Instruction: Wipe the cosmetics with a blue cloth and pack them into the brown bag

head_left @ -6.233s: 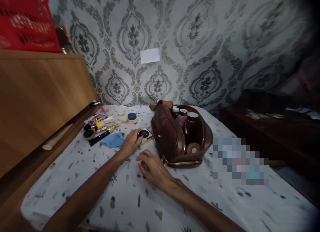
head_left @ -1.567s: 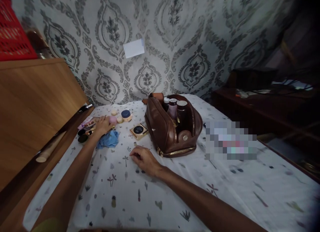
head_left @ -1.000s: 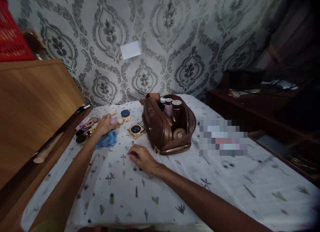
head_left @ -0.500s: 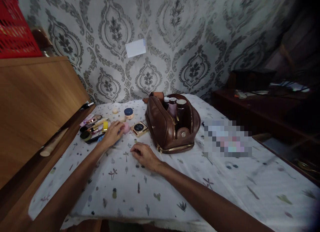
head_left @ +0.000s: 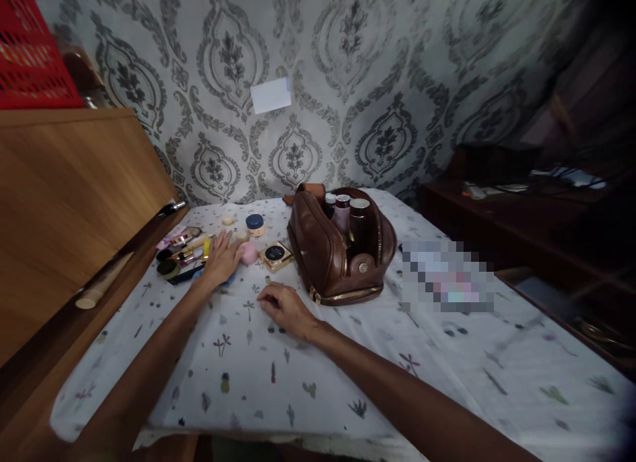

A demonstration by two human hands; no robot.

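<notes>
Across the back, a pale grey wall (head_left: 338, 51) papered with large dark damask medallions; below, a bench (head_left: 238, 396) draped in white cloth printed with small plants and pineapples; at far left, a honey-brown wooden cabinet (head_left: 64, 183), topped by a red slotted plastic basket (head_left: 34, 57); mid-bench, a brown leather bag (head_left: 315, 250) with brass zips, gaping open, with a pale purple bottle (head_left: 341, 215) and other capped containers upright inside; to the right of the bag, a flat object (head_left: 450, 276) masked by pixel blocks.

Next in size, two bare hands; near the bag's front left corner, the right hand (head_left: 288, 309), loosely curled on the cloth, palm hidden, impossible to tell if empty or grasping; farther left, the left hand (head_left: 222, 258), released, fingers extended, over a crumpled blue rag (head_left: 230, 279).

Left of this hand, a jumble of slim makeup brushes and tubes (head_left: 186, 255); just beside the bag, a square gold compact (head_left: 276, 254) with a round black centre; farther back, an upright navy-lidded peach jar (head_left: 255, 225); then a rounded pink sponge (head_left: 249, 253), on the bench between left thumb and compact, against the thumb or just beside it, cannot tell which; smallest, two round cream puffs (head_left: 227, 220), left of the jar.
</notes>
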